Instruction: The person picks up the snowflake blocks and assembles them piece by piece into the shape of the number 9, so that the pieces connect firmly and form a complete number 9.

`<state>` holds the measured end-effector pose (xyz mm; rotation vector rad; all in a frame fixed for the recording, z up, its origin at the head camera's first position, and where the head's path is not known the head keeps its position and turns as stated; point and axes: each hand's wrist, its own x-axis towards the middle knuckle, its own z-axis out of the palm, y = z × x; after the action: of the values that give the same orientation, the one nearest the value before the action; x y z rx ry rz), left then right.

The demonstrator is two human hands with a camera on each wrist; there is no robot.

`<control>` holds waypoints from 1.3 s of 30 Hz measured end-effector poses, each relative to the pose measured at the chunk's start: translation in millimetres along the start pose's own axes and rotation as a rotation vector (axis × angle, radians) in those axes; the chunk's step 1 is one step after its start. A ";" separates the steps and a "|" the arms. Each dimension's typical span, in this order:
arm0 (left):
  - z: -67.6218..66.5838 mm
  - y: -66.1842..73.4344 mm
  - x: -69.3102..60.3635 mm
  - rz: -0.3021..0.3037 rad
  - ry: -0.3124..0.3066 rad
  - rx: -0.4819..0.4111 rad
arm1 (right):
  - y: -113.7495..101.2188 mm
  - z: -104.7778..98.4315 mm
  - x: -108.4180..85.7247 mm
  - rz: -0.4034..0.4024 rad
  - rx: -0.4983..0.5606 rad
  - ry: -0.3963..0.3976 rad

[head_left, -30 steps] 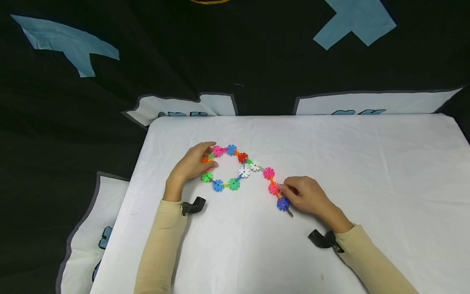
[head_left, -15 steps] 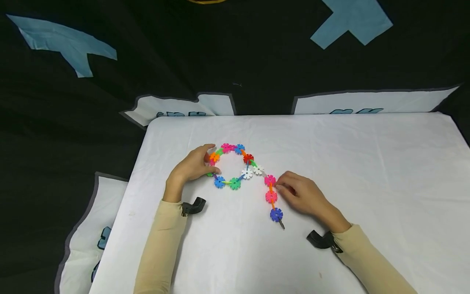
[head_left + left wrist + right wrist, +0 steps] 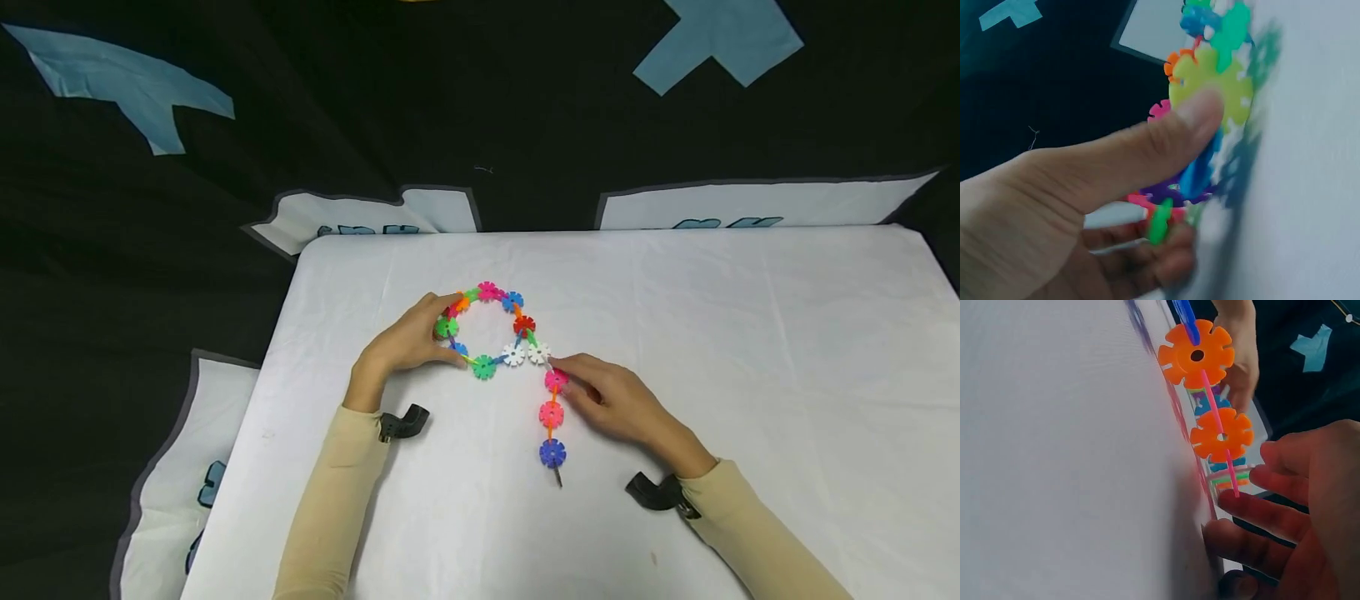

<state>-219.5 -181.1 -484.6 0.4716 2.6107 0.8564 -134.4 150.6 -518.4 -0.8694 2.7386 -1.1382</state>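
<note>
Plastic snowflake discs are joined into a chain, laid out as a ring with a tail. Thumb and fingers of my left hand [image 3: 408, 337] grip the ring's left side, near a green disc [image 3: 447, 327]. In the left wrist view the thumb presses on a yellow-green disc [image 3: 1235, 81], fingers curling behind. White discs [image 3: 513, 355] mark where ring and tail meet. At the tail's top, my right hand [image 3: 615, 396] holds around a pink disc [image 3: 556, 380] and its pale link. Below hang another pink disc [image 3: 551, 414] and a purple disc [image 3: 552, 454]. The right wrist view shows orange-looking discs [image 3: 1222, 419] beside curled fingertips.
A white cloth-covered table [image 3: 750, 375] lies under the work. Behind and left of it hangs a dark curtain [image 3: 450, 100] with light-blue patches. Black wrist mounts [image 3: 405, 422] stick out from both tan sleeves [image 3: 330, 508].
The ring has shifted right and turned, carried by my left hand. The tail has swung to point straight toward me. My right hand has moved up the tail to the upper pink disc.
</note>
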 end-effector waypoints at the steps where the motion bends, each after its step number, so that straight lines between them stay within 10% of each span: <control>1: 2.0 -0.1 2.7 0.028 0.022 -0.009 | 0.1 -0.2 -0.5 -0.004 0.008 0.005; 12: 20.1 3.9 14.9 0.104 0.159 -0.010 | 0.4 1.6 -8.4 -0.039 -0.013 0.026; 24: 23.7 4.9 17.0 0.133 0.156 0.012 | -31.4 14.8 -9.5 -0.218 -0.387 0.028; 39: 23.7 4.1 15.8 0.140 0.158 0.015 | -30.9 38.1 -5.4 -0.170 -0.263 0.158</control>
<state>-222.5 -159.6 -503.5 0.6207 2.7559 0.9545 -105.4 111.5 -526.4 -1.1050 3.0445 -0.9177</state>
